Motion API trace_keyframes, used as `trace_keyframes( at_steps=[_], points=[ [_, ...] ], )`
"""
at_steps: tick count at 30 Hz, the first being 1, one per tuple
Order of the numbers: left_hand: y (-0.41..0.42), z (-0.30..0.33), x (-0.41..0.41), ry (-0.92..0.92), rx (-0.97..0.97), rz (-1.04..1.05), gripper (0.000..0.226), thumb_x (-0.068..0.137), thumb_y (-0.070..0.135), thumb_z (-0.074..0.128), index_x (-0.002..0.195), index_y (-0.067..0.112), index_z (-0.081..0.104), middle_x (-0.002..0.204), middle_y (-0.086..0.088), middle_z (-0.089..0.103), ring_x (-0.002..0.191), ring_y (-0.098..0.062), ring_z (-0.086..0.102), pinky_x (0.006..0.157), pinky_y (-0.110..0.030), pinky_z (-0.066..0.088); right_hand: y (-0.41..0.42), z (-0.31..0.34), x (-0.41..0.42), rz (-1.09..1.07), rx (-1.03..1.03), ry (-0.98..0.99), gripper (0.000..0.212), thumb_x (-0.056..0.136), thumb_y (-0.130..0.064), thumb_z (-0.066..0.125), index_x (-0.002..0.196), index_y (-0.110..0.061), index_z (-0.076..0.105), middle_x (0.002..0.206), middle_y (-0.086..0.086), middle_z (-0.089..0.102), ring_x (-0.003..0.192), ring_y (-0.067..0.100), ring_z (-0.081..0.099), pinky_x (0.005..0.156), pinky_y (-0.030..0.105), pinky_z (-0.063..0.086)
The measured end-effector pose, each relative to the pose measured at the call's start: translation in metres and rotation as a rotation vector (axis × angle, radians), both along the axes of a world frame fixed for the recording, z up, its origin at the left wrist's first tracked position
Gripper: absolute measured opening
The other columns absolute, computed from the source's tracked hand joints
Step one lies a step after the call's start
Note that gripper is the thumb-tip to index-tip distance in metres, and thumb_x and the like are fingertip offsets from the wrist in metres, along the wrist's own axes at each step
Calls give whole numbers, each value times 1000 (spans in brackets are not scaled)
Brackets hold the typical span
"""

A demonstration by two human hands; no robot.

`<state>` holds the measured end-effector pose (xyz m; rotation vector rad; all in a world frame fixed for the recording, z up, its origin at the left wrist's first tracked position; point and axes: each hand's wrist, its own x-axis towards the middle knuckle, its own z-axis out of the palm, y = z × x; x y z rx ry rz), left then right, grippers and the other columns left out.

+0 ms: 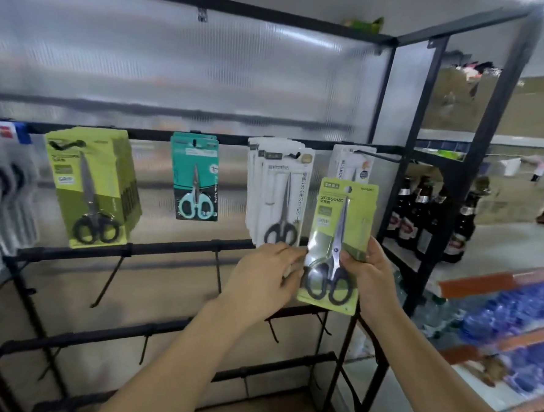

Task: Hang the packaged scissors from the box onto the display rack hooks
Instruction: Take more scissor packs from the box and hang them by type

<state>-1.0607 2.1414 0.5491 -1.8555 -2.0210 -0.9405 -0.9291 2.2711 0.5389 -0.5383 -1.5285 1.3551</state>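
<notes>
I hold a green packaged pair of black-handled scissors (338, 241) upright in front of the rack, below the rightmost hook (377, 155). My right hand (368, 272) grips its right edge with the thumb on the front. My left hand (266, 275) pinches its left edge. On the top rail hang a thick stack of matching green scissor packs (93, 188), teal packs (196, 175), white packs (279, 193) and a few white packs (351, 169) on the rightmost hook. The box is out of view.
The black display rack (172, 249) has lower rails with bare hooks (107, 281). Blurred packs (4, 183) hang at far left. Brown bottles (429, 215) stand on a shelf to the right, and blue bottle caps (512, 316) fill the lower right.
</notes>
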Motion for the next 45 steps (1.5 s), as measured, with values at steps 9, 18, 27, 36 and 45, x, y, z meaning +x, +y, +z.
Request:
trace_keyframes(
  at_steps=[9,18,27,36,45],
  points=[
    [-19,-21,-9,8,-160,241,35,96,25,48,130,20,55,129,0,56,116,-23,51,90,-33,43,5,-31,-31,240,-67,-112,29,81,8,61,105,-7,64,80,-8,73,70,6,68,59,15,50],
    [-143,-24,-75,-71,-198,566,38,95,29,50,133,26,54,126,3,60,111,-18,55,86,-27,44,-109,-28,-144,572,-22,-141,68,77,15,61,114,-42,54,117,-1,65,103,11,63,86,28,53],
    [-221,34,-115,-171,16,590,32,92,18,57,124,18,61,112,-3,66,106,-18,60,90,-33,47,-194,56,-222,543,103,79,59,88,6,54,140,-19,40,142,-1,46,125,1,44,105,21,36],
    [-245,16,-147,-254,26,497,30,91,17,60,121,17,64,114,-4,66,108,-17,60,92,-32,46,-212,39,-240,334,162,-90,53,91,-1,55,138,-21,42,135,-3,51,68,-14,58,66,9,52],
    [-228,41,-203,-194,-31,436,29,93,19,57,122,16,63,117,-5,65,108,-18,59,89,-25,45,-208,55,-269,160,393,-549,58,87,-8,57,140,-26,41,144,1,42,109,7,50,87,17,42]
  ],
)
